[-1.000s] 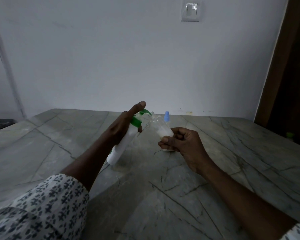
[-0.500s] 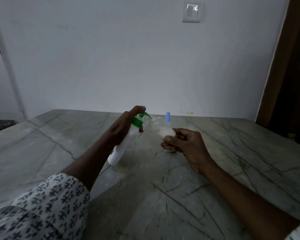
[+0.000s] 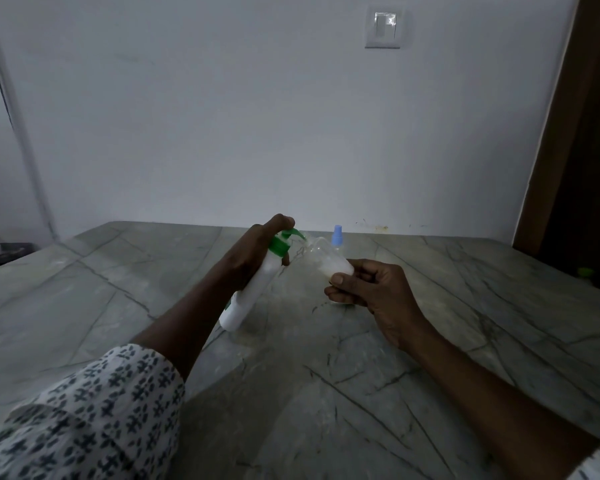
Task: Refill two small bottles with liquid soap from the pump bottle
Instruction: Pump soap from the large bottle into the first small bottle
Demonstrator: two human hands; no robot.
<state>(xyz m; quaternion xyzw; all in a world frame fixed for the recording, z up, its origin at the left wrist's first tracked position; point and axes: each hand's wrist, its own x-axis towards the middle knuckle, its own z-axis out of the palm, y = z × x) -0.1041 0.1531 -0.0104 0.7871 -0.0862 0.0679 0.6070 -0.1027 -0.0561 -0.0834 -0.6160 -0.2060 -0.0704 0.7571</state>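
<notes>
My left hand (image 3: 248, 258) grips the white pump bottle (image 3: 248, 296), tilted to the right with its base on the table, and a finger presses down on the green pump head (image 3: 284, 242). The green spout meets the mouth of a small clear bottle (image 3: 328, 259) that holds some white liquid. My right hand (image 3: 371, 285) holds that small bottle tilted towards the spout. Behind it stands a second small bottle with a blue cap (image 3: 337, 234), mostly hidden.
The grey marble table (image 3: 326, 375) runs up to a white wall with a light switch (image 3: 384, 27). A dark wooden door frame (image 3: 575, 133) stands at the right. A small green object (image 3: 585, 273) lies at the table's right edge.
My left finger has come down from raised to pressed on the pump head. More white liquid shows in the small bottle. My right hand has shifted slightly to the right.
</notes>
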